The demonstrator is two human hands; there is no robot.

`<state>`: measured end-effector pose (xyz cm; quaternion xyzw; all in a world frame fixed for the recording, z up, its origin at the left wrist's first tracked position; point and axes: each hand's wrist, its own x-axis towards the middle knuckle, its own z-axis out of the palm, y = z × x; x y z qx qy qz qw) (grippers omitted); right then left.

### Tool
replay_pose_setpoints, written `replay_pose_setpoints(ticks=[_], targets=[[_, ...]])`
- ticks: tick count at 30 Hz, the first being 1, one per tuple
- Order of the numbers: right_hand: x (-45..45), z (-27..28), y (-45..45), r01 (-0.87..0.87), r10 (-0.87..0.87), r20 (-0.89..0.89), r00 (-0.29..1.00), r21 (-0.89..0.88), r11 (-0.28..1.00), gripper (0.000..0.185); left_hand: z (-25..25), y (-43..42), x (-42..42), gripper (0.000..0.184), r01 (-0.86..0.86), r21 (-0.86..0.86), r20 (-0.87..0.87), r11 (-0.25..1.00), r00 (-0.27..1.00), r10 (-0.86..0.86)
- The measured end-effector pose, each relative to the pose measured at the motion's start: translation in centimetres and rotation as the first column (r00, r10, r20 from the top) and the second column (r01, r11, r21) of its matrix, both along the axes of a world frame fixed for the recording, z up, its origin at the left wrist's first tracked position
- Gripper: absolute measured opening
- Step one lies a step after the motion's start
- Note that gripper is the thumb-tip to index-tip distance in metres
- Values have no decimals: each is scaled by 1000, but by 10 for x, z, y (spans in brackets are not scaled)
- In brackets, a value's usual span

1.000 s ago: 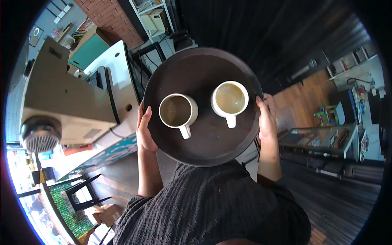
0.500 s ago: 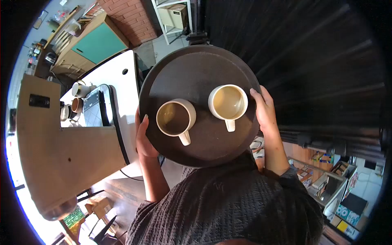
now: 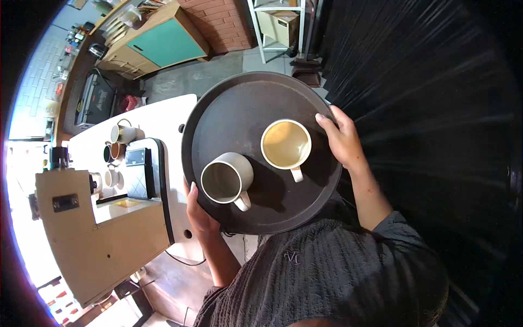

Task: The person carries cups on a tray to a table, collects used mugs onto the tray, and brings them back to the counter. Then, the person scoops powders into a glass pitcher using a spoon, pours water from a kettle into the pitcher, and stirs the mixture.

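A round dark brown tray [image 3: 256,103] is held level in front of my body. My left hand [image 3: 201,215] grips its lower left rim, with the thumb on top. On the right rim is my right hand [image 3: 343,139], its thumb over the edge and its fingers mostly underneath. Two light mugs stand upright on the tray, apart from each other. The left mug [image 3: 239,169] looks dark inside, and its contents are unclear. A pale yellowish liquid shows in the right mug [image 3: 286,144]. Both mug handles point toward me.
Left of the tray is a white counter [image 3: 169,117] with several cups and a scale [image 3: 139,174]. A large beige machine [image 3: 114,245] stands at the lower left. Beyond are a teal-door cabinet [image 3: 166,43] and a white shelf rack [image 3: 264,46]. Dark corrugated surface fills the right.
The view has turned left, showing more counter and cabinet. The tray is now tilted differently in view, with its right side higher. Both hands still hold it.
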<state>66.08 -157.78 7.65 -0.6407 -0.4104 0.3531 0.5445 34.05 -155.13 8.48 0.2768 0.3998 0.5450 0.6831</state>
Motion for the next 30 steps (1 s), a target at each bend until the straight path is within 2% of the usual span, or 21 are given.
replay_pose_setpoints(ticks=[5, 7, 11, 14, 16, 18, 20, 21, 22, 25, 30], targets=[[40, 10, 53, -63, 64, -9, 998, 66, 996, 27, 3, 23, 35, 41, -75, -3, -18, 997, 997, 74], [56, 10, 68, -76, 79, -22, 997, 101, 992, 28, 3, 34, 48, 35, -44, -3, 35, 999, 998, 44], [83, 20, 95, -89, 90, -21, 996, 70, 994, 29, 4, 68, 71, 49, -25, -3, 132, 1000, 991, 25], [101, 20, 112, -50, 50, -2, 999, 39, 998, 27, 2, 99, 93, 49, -12, -19, 179, 1000, 984, 15], [116, 19, 128, 8, -6, -81, 997, 28, 1000, 25, -3, 123, 109, 39, -13, -22, 121, 1000, 993, 16], [132, 28, 146, 13, -13, 21, 1000, -2, 1000, 23, -5, 154, 126, 43, 30, 2, 156, 1000, 987, -30], [145, 22, 167, 58, -55, -48, 997, 50, 997, 23, -9, 188, 144, 47, 48, 40, 148, 998, 988, -53], [150, 23, 178, 84, -78, -85, 993, 67, 994, 22, -10, 208, 153, 56, 54, 29, 203, 998, 977, -59], [155, 23, 188, 79, -75, -63, 995, 74, 994, 22, -10, 225, 163, 55, 72, 51, 165, 996, 983, -79], [168, 29, 219, 234, -233, -10, 972, 10, 972, 22, -5, 271, 188, 58, 76, 0, 159, 997, 984, -76], [196, 39, 278, 212, -212, 25, 977, 5, 977, 24, 8, 344, 211, 59, 116, -11, 187, 993, 976, -112]])
